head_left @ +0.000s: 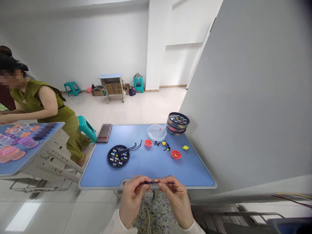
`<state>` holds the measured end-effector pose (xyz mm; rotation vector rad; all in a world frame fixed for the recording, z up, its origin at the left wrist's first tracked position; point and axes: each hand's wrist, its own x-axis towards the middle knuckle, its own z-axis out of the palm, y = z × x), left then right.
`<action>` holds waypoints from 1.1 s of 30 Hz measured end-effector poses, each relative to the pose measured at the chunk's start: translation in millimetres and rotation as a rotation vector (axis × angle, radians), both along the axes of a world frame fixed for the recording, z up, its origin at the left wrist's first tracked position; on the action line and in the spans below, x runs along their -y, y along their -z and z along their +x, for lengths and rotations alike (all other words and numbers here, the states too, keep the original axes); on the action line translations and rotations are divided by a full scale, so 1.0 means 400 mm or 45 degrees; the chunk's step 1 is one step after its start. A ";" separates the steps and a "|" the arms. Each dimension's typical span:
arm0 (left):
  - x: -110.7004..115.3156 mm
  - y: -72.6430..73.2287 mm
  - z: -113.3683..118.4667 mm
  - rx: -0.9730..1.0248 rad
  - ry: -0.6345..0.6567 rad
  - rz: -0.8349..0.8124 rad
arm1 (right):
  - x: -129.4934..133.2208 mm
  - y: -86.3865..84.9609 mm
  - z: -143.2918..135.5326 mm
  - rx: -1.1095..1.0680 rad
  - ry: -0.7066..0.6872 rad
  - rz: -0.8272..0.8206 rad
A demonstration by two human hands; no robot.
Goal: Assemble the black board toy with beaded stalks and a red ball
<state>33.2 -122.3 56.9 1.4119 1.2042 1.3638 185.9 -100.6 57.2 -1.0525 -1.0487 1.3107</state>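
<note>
My left hand [133, 196] and my right hand [175, 196] meet at the near edge of the blue table [146, 169]. Between the fingertips of both runs a thin dark rod [154, 182], held level, with its right end showing past my right fingers. Its exact kind is too small to tell. Ahead and to the left lies a round black base [118, 161] with printed labels and thin black arms [133, 149] reaching rightward. Two red bowls [148, 143] with small pieces inside stand farther off. Small black parts [157, 143] and a yellow ball [164, 143] lie between them.
A clear round tub [156, 133] and a stack of round black-lidded containers [177, 123] stand at the back. A yellow lemon-shaped piece [185, 147] lies at right, near a grey partition [243, 97]. At left, a person [46, 100] sits at another table with pink and purple items [26, 141].
</note>
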 end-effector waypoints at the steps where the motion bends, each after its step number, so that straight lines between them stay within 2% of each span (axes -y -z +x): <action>1: -0.001 -0.002 -0.002 -0.017 0.009 0.011 | -0.001 0.000 0.000 0.001 -0.004 -0.013; 8: -0.004 0.004 -0.011 -0.094 0.017 0.027 | -0.003 0.000 -0.003 0.005 -0.048 -0.084; 14: -0.008 0.012 -0.008 -0.207 -0.022 0.022 | 0.000 0.011 -0.005 0.030 -0.032 -0.061; 16: -0.011 0.010 -0.005 -0.246 -0.005 0.016 | -0.006 0.012 0.004 0.113 -0.045 -0.005; 22: -0.014 0.001 -0.008 -0.275 0.046 -0.022 | -0.027 -0.004 0.038 0.635 -0.105 0.297; 25: -0.009 -0.002 -0.012 -0.314 0.034 -0.034 | -0.029 -0.018 0.044 0.686 -0.103 0.353; 28: -0.001 -0.002 -0.013 -0.363 0.013 -0.045 | -0.029 -0.030 0.047 0.693 -0.175 0.388; 33: 0.010 0.006 -0.011 -0.317 0.040 -0.092 | -0.030 -0.025 0.047 0.688 -0.209 0.444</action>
